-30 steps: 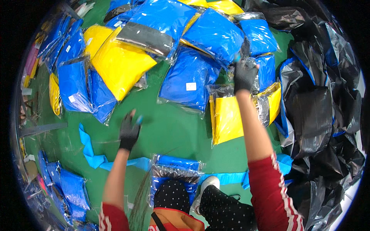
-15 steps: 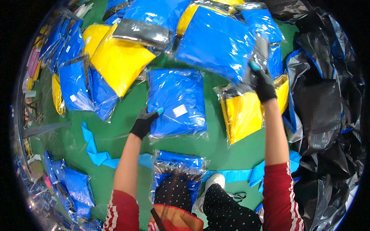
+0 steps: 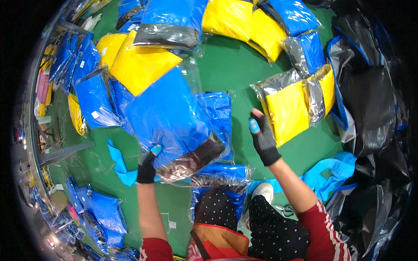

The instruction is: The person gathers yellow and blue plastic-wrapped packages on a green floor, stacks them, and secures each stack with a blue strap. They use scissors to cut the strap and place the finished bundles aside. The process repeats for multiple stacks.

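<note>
On green floor [image 3: 235, 69], left hand [image 3: 147, 165] gripping blue packet [image 3: 167, 117]

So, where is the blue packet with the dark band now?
In the head view, left of centre: the blue packet is held by the left hand, above the lap, below the yellow packet.

Left hand [image 3: 147, 165] in a black fingerless glove, fingers curled closed; gloved right hand [image 3: 262, 137] loosely spread, empty.

Blue garment in clear plastic bag [image 3: 167, 119], dark band at btm edge, held tilted above green floor
</note>
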The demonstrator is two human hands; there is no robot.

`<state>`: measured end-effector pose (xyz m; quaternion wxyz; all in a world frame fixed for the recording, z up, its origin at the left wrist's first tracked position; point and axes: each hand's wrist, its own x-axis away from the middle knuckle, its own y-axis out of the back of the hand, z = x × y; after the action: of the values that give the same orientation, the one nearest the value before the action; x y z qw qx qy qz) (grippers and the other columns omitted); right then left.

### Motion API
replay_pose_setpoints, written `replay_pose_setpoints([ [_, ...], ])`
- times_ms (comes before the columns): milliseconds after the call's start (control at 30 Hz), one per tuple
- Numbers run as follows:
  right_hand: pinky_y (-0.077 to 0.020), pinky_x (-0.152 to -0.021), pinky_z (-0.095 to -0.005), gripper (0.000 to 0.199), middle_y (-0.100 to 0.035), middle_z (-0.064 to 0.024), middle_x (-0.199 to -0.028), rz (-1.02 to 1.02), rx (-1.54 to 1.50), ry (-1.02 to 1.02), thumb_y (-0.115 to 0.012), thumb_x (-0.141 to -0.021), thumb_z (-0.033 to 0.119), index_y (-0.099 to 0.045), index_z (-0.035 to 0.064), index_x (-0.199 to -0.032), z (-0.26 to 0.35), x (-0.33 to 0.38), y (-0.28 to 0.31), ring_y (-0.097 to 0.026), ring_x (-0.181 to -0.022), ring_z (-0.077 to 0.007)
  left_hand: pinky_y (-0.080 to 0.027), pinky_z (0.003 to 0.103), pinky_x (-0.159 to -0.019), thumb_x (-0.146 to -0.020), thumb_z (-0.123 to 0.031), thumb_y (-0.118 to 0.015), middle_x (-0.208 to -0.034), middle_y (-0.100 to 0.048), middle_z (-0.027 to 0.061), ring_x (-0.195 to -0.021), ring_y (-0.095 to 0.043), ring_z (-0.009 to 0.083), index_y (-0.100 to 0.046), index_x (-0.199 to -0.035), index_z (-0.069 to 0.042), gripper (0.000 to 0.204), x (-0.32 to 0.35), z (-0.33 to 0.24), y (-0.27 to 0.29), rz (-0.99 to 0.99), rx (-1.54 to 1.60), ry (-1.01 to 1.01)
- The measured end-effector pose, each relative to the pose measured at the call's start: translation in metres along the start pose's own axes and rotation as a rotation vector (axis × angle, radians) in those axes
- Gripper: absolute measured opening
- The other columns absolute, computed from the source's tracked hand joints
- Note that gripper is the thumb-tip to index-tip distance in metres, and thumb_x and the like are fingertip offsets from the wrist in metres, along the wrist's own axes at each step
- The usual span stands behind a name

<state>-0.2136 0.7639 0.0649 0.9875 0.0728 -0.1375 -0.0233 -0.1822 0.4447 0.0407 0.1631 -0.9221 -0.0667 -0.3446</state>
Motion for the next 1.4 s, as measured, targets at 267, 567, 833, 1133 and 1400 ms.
replay_pose_setpoints([
  [267, -0.0383, -0.096, -0.0442, 0.092, -0.048, -0.0313, -0.119, -0.006, 0.429, -0.109, -0.057, -0.078, 0.058, -0.028, -0.0103, -0.132, -0.08, 0.027, -0.079, -0.049, -0.111, -0.0426, -0.047, 0.035, -0.088, -0.073, -0.017, -0.074, -0.114, -0.057, 0.0119, -0.1, -0.057, 0.0216, -0.048, -0.123, 0.001, 0.059, -0.059, 0.003, -0.007, 0.215, -0.493, 0.107],
  [567, -0.0375, -0.096, -0.0445, 0.076, -0.047, -0.0261, -0.124, -0.038, 0.668, -0.051, -0.057, -0.075, 0.059, -0.044, 0.0055, -0.129, -0.052, -0.018, -0.04, -0.047, -0.11, -0.0422, -0.04, 0.033, -0.096, -0.086, -0.056, -0.051, -0.125, -0.048, 0.0122, -0.113, -0.046, 0.0209, -0.037, -0.132, -0.001, 0.073, -0.076, 0.045, -0.023, 0.078, -0.413, 0.058],
  [833, -0.0356, -0.1, -0.0384, 0.112, -0.033, -0.0338, -0.133, 0.143, 0.13, -0.217, -0.066, -0.066, 0.064, -0.015, -0.0071, -0.137, -0.085, -0.071, -0.024, -0.041, -0.121, -0.0401, -0.044, 0.038, -0.093, -0.083, -0.057, -0.053, -0.125, -0.05, 0.0131, -0.106, -0.053, 0.0247, -0.038, -0.132, -0.003, 0.074, -0.093, 0.062, -0.063, -0.051, -0.27, -0.039],
  [1133, -0.0488, -0.08, -0.0328, 0.075, -0.063, -0.0114, -0.098, 0.386, -0.396, -0.367, -0.072, -0.068, 0.053, -0.053, -0.0013, -0.116, -0.027, -0.061, 0.009, -0.061, -0.087, -0.0193, -0.049, 0.039, -0.087, -0.082, -0.054, -0.058, -0.12, -0.053, 0.0143, -0.101, -0.057, 0.0255, -0.038, -0.132, -0.002, 0.075, -0.036, -0.002, -0.098, 0.054, -0.16, 0.121],
  [1400, -0.0434, -0.092, -0.0406, 0.094, -0.05, -0.0263, -0.12, 0.195, -0.081, -0.12, -0.069, -0.07, 0.056, -0.033, -0.0057, -0.13, 0.018, 0.116, 0.006, -0.053, -0.109, -0.035, -0.045, 0.037, -0.092, -0.09, -0.053, -0.042, -0.121, -0.052, 0.0139, -0.11, -0.052, 0.0213, -0.04, -0.13, -0.001, 0.065, 0.099, -0.011, 0.006, 0.219, -0.615, 0.062],
])
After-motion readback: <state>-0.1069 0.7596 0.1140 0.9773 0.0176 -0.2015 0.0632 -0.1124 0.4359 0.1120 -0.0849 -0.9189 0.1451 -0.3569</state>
